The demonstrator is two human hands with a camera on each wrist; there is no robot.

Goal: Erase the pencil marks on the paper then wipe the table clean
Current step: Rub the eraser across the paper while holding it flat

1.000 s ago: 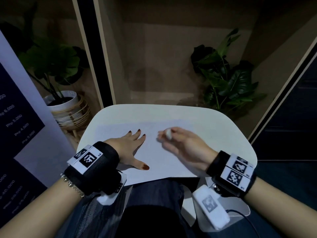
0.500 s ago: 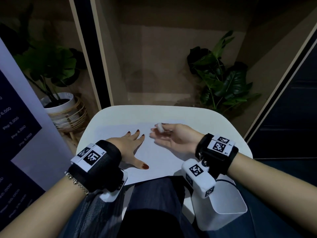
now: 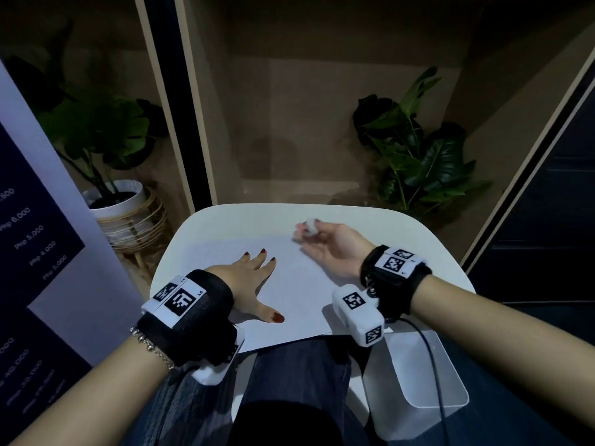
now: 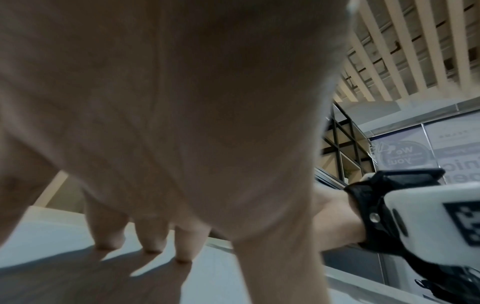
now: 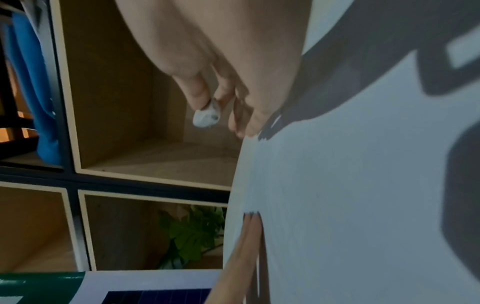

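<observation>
Left hand [image 3: 249, 278]: flat on the paper [image 3: 299, 294], fingers straight and spread, thumb out toward the near edge. Left wrist view shows three fingertips [image 4: 153, 244] pressing the sheet. Pins the sheet; grips nothing.

Paper: white sheet lying on the white rounded surface [image 3: 428, 252], long axis left to right, near edge overhanging toward the lap. Pencil marks too faint to make out in the head view; cannot tell how much is erased.

Right hand [image 3: 328, 243]: beyond the left hand, at the far right corner of the sheet, turned palm-up and raised off the paper. Thumb and fingers curled, pinching a small white eraser [image 3: 310, 226].

Eraser: clamped at the right hand's fingertips, not touching the sheet. Right wrist view shows grey smudging on its tip [image 5: 207, 117].

Key relation: the paper lies below and to the near-left of the eraser; the right hand must roll back palm-down and descend to rub. Right hand is the one with the tool; left is nearer the sheet's centre.

Judgement: a pause in the erasing step; wiping not begun, no cloth in view.

Containers: white pot in a wicker stand [image 3: 125, 207], far left on the floor, holds a leafy plant [image 3: 99, 130]. A second plant [image 3: 418, 156] stands far right; its pot is hidden.
</observation>
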